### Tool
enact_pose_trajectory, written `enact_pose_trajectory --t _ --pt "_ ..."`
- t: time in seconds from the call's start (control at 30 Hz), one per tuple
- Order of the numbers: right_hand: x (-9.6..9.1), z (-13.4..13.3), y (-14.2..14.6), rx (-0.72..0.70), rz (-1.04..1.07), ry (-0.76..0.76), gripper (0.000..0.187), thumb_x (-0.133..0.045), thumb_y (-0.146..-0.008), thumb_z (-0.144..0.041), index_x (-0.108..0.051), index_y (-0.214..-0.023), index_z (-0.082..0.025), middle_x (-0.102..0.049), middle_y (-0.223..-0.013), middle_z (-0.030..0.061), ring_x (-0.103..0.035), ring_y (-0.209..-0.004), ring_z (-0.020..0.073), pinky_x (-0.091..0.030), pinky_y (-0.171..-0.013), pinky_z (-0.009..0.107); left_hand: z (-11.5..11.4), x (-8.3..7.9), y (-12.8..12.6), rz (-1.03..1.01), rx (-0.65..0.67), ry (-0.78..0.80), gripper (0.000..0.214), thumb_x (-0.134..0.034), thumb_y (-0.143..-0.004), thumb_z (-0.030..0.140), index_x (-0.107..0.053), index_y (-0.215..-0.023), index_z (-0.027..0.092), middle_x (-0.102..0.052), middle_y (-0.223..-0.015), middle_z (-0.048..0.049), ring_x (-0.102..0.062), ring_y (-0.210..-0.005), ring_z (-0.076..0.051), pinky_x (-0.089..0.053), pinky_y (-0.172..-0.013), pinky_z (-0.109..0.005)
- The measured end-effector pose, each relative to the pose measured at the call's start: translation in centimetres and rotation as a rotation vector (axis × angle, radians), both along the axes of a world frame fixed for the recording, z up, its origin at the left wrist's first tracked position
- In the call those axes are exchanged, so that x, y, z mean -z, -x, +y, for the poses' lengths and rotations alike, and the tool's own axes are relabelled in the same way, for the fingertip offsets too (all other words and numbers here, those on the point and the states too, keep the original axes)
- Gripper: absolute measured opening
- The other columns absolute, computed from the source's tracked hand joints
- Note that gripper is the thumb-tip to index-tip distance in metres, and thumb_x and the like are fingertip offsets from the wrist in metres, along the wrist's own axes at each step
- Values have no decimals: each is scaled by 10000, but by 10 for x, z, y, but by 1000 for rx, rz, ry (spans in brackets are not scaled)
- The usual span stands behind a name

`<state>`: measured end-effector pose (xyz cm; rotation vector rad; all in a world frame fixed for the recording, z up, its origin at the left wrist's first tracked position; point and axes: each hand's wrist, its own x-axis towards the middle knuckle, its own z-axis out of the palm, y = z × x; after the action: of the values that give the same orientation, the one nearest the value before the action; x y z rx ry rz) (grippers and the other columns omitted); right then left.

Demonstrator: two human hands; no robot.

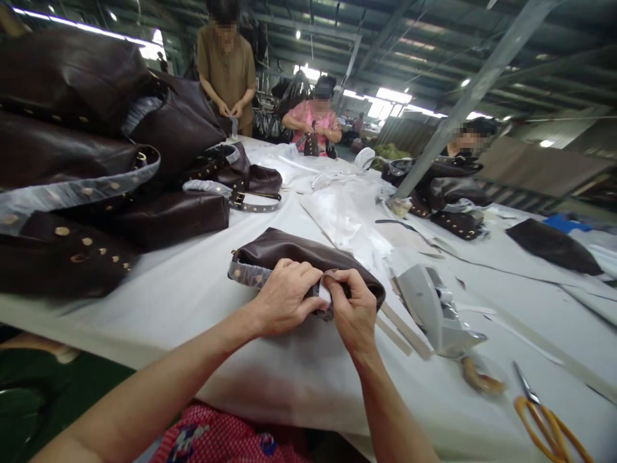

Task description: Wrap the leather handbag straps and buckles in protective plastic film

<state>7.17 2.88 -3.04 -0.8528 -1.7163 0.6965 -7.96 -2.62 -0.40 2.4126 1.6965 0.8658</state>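
A dark brown leather bag [299, 247] lies on its side on the white-covered table in front of me. Its strap [248, 273], wrapped in clear plastic with studs showing through, runs along the near left side. My left hand [289, 292] is closed on the strap end at the bag's near side, thumb and fingers pinching. Close beside it, my right hand [354, 305] pinches a small brown flap with a white piece [325, 294] showing between the two hands. What exactly lies under the fingertips is partly hidden.
Several dark studded bags [62, 148] are piled at the left. A grey tape dispenser [436, 308], a tape roll [484, 376] and yellow-handled scissors [549, 418] lie at the right. A slanted metal post [463, 109] rises beyond. Co-workers [226, 71] handle pieces across the table.
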Motion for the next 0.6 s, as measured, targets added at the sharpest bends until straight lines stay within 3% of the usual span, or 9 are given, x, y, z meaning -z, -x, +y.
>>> enact_pose_trajectory --t 0.17,0.27,0.43,0.53,0.6 --pt "5 12 3 -30 9 14 149 -619 -882 -311 -608 -785 -199 -687 -788 2 -627 -739 155 -498 -723 272 13 7 3 -41 16 -15 169 -524 -917 346 -542 -909 178 -603 -906 -50 -545 -883 -222 -364 -867 -388" --pt "10 14 -6 -53 -9 96 131 -669 -848 -329 -633 -829 -204 -709 -822 13 -654 -781 170 -510 -775 298 12 14 4 -54 50 -25 200 -514 -922 366 -553 -957 173 -611 -914 -57 -546 -885 -226 -353 -893 -404" --pt "17 19 -22 -326 -101 293 367 -680 -811 -264 -614 -1170 -235 -736 -939 16 -688 -865 189 -533 -842 331 11 30 16 -23 164 6 275 -466 -949 417 -561 -1019 169 -623 -937 -69 -550 -892 -228 -336 -945 -435" --pt "29 18 -22 -376 -249 186 157 -647 -826 -251 -719 -963 -225 -740 -944 29 -684 -872 196 -529 -843 316 10 50 25 1 236 33 289 -461 -952 427 -559 -1057 176 -629 -947 -71 -555 -916 -231 -299 -1024 -466" --pt "40 15 -21 -372 -264 123 123 -630 -837 -250 -732 -901 -224 -746 -908 28 -689 -845 193 -532 -833 311 9 65 28 19 246 43 299 -453 -956 427 -555 -1079 174 -633 -968 -80 -557 -943 -234 -270 -1066 -477"
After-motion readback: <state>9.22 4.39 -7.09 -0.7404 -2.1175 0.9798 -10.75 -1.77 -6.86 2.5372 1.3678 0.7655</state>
